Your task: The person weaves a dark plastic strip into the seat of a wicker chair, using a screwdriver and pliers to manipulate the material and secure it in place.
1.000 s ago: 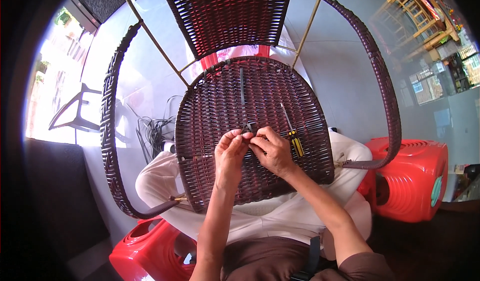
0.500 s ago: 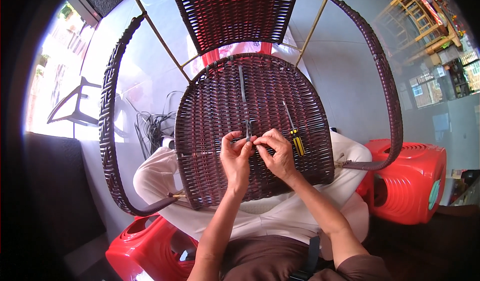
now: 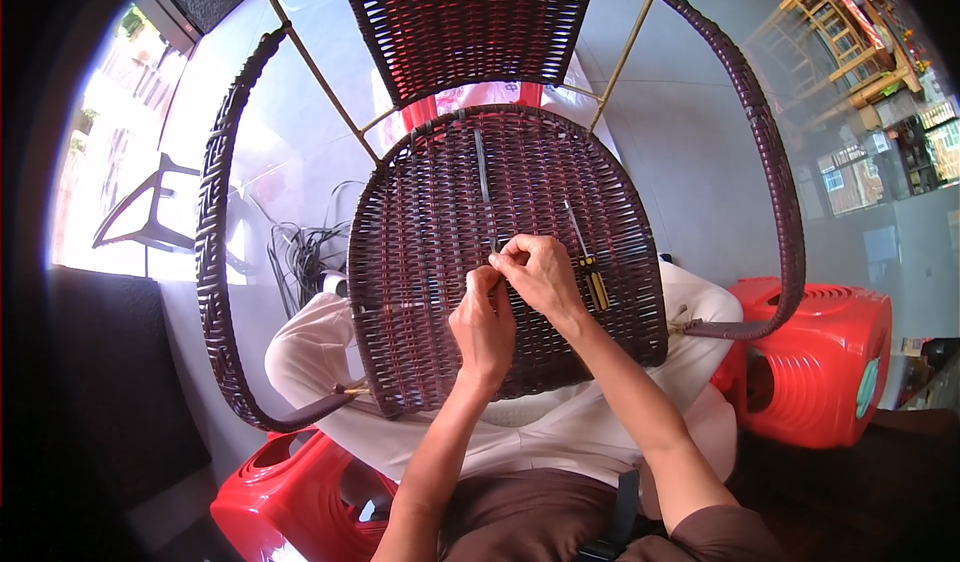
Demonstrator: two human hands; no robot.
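Grey floor around woven seat. Right hand pinches dark strip; left hand bunched, contents hidden. Screwdriver alongside.

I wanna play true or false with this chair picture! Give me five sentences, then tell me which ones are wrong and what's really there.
1. The screwdriver lies on the woven seat. True.
2. The right hand is holding the screwdriver. False: the screwdriver lies on the seat, just to the right of that hand.
3. The left hand and the right hand are close together over the seat. True.
4. The tangle of dark strips is piled on the seat. False: the tangle is on the floor, to the left of the seat.
5. There is a red stool at the right of the picture and another red stool at the lower left. True.
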